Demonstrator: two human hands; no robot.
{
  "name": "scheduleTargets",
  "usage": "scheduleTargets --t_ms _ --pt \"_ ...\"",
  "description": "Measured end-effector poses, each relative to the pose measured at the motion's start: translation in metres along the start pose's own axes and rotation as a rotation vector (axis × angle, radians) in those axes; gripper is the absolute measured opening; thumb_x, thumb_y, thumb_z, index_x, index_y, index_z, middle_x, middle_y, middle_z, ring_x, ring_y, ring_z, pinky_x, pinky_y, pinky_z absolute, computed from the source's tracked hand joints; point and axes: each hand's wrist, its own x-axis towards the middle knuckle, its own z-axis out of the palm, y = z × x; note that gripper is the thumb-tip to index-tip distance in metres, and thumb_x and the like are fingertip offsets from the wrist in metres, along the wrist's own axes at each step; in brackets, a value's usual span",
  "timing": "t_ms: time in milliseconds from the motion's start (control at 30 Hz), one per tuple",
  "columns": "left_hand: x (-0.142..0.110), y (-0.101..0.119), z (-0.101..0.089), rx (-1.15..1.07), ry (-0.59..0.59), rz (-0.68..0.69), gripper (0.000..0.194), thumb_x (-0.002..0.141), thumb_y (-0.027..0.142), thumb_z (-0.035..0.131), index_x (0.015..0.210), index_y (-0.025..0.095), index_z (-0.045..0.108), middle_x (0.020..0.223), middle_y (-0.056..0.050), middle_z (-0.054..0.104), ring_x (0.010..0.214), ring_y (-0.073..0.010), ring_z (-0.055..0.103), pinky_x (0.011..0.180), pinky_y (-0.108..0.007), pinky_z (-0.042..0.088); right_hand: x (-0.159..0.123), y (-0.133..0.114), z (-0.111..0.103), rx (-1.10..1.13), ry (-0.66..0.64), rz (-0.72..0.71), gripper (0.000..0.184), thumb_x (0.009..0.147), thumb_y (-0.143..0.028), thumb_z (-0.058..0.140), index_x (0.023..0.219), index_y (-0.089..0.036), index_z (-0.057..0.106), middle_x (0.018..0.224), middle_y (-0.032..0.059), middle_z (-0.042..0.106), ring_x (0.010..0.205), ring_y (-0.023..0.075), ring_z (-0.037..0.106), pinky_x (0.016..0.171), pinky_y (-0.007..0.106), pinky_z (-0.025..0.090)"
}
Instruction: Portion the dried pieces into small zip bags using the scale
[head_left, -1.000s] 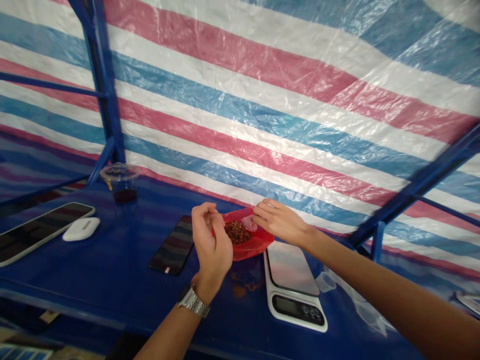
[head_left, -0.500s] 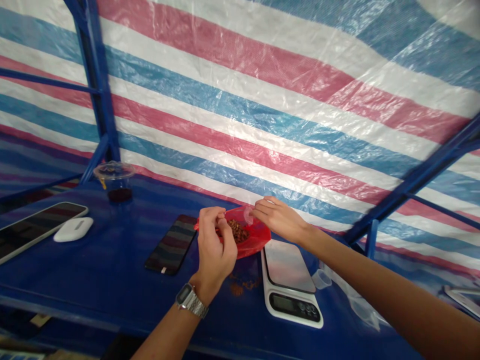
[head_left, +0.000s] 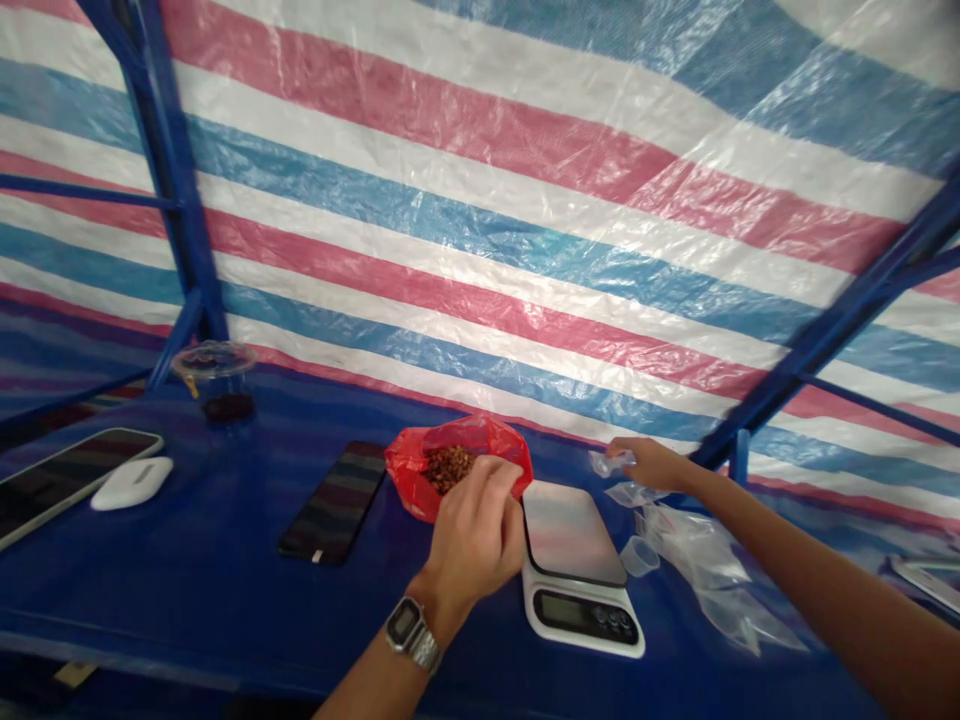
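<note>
In the head view, one red plastic bag point(head_left: 457, 465) sits open on the blue table point(head_left: 225, 590), between a black smartphone point(head_left: 334, 503) and a digital kitchen scale point(head_left: 574, 560). Its thin, crinkled film forms a loose mouth around a heap of reddish-brown granules point(head_left: 448, 470), coarse, dry-looking pieces.

The left hand point(head_left: 476, 530), with a metal-strapped wristwatch point(head_left: 411, 631) on its wrist, is at the near edge of the bag, fingers bunched and curled downward; whether it grips the film or some granules, the view does not show. The right hand point(head_left: 652, 463) is well apart, beyond the scale, with its fingers point(head_left: 628, 452) just beside or touching a small clear plastic piece point(head_left: 609, 463); whether they hold it, I cannot tell.

Near that hand lie one small clear plastic cup point(head_left: 639, 556), on its side, and a crumpled pile of clear plastic bags point(head_left: 701, 560). The scale is white, with a glossy square platform and a dark display.

Left of the phone are a white oval case point(head_left: 133, 483) and a tablet point(head_left: 71, 480). Farther back stands one clear lidded cup point(head_left: 217, 380) holding dark liquid. A striped tarpaulin point(head_left: 480, 250) in red, white and blue hangs on a blue metal frame point(head_left: 172, 180).
</note>
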Motion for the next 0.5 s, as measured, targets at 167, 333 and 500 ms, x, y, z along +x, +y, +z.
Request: scheduleTargets --t_ms 167,333,500 --pt "0.0 0.012 0.015 -0.029 -0.065 -0.021 0.035 0.088 0.003 0.044 0.119 0.02 0.05 0.092 -0.007 0.066 0.082 -0.0196 0.067 0.069 -0.03 0.057 0.005 0.007 0.003 0.096 -0.084 -0.07 0.045 0.066 -0.005 0.057 0.105 -0.02 0.077 0.114 0.0097 0.08 0.107 0.0278 0.074 0.095 0.032 0.054" --pt "0.002 0.018 0.021 -0.053 -0.119 -0.056 0.034 0.089 0.003 0.042 0.118 0.019 0.05 0.088 -0.007 0.065 0.077 -0.0205 0.066 0.065 -0.03 0.055 0.007 0.005 -0.007 0.098 -0.073 -0.103 0.039 0.072 -0.009 0.055 0.102 -0.021 0.078 0.111 0.0097 0.08 0.105 0.0291 0.075 0.095 0.036 0.055" --pt "0.001 0.018 0.019 -0.05 -0.123 -0.054 0.034 0.089 0.003 0.043 0.118 0.019 0.05 0.09 -0.007 0.065 0.078 -0.0205 0.066 0.067 -0.03 0.054 -0.001 -0.023 -0.019 0.103 -0.001 -0.166 0.035 0.08 -0.016 0.053 0.103 -0.021 0.079 0.109 0.0088 0.08 0.104 0.0281 0.075 0.095 0.037 0.055"
